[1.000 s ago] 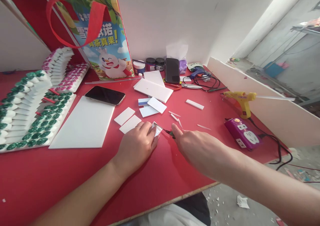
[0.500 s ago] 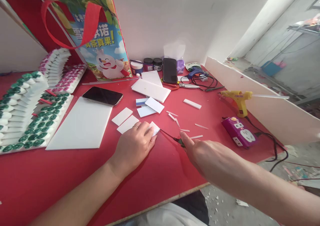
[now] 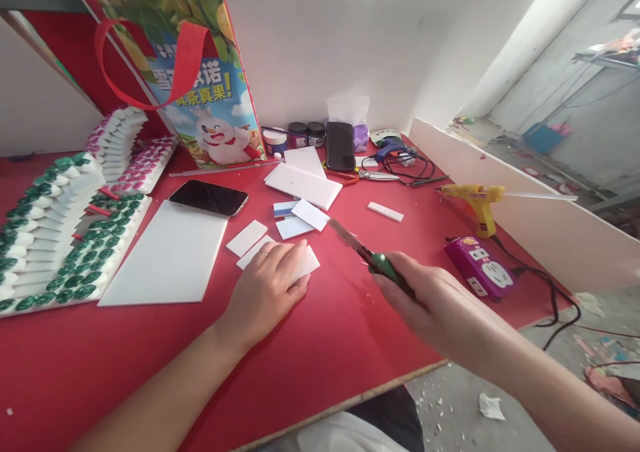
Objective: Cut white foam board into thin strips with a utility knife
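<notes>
My right hand (image 3: 425, 292) is wrapped round the green handle of a utility knife (image 3: 384, 265), its long blade raised over the table and pointing up to the left. My left hand (image 3: 270, 272) presses a small white rectangular piece (image 3: 306, 264) flat on the red table, fingers close together on it. Two more white pieces lie just left of those fingers, one of them (image 3: 247, 238) fully in sight. Beyond the hand, a small stack of white and blue-striped cards (image 3: 310, 215) rests in front of larger white boards (image 3: 303, 185).
On the left lie a phone (image 3: 209, 198), a white sheet (image 3: 165, 259) and green-dotted white models (image 3: 90, 252); a printed bag (image 3: 200, 79) stands behind. Rightward are a white strip (image 3: 385, 212), scissors (image 3: 379, 175), a yellow glue gun (image 3: 477, 205) and a purple power socket (image 3: 479, 267).
The knife has lifted away from the white piece, its blade now higher and to the right. The thin white slivers near the knife are gone from the table. My left hand stays on the piece.
</notes>
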A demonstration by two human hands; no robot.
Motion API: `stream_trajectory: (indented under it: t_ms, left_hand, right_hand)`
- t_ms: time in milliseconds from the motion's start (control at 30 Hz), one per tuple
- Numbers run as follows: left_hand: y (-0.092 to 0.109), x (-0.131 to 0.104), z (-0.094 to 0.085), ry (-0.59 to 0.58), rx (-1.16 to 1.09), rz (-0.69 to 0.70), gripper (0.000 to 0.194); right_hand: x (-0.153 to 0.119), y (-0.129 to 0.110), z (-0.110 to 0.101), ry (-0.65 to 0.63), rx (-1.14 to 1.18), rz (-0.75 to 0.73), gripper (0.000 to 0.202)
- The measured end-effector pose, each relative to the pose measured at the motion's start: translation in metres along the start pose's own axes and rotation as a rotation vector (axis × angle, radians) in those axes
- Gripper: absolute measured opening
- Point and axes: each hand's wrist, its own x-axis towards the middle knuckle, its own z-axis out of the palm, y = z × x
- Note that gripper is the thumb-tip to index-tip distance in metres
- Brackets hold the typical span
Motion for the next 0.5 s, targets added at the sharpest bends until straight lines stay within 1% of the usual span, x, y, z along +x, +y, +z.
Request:
stream_trajectory:
  t_ms: [33, 67, 133, 233, 300, 367, 500]
  left_hand:
    - [0.000, 0.000, 0.000, 0.020, -0.044, -0.023, 0.038]
    - [0.000, -0.001, -0.001, 0.034, -0.092, -0.046, 0.040]
    - [0.001, 0.000, -0.003, 0.053, -0.175, -0.070, 0.044]
    - [0.003, 0.001, -0.008, 0.079, -0.230, -0.046, 0.049]
    - [0.004, 0.002, -0.011, 0.107, -0.257, -0.010, 0.051]
    - [0.004, 0.003, -0.013, 0.125, -0.295, 0.017, 0.052]
    - [0.003, 0.003, -0.016, 0.156, -0.355, 0.021, 0.055]
  right_hand:
    - [0.007, -0.001, 0.005, 0.025, 0.154, 0.046, 0.027]
    - [0.015, -0.003, 0.010, 0.021, 0.341, 0.090, 0.030]
    - [0.034, -0.007, 0.022, -0.092, 0.711, 0.120, 0.034]
    - [0.055, -0.013, 0.034, -0.204, 1.077, 0.130, 0.042]
    - [0.062, -0.017, 0.038, -0.249, 1.231, 0.157, 0.047]
    - [0.064, -0.019, 0.037, -0.291, 1.328, 0.188, 0.049]
    - [0.065, -0.019, 0.035, -0.395, 1.427, 0.175, 0.039]
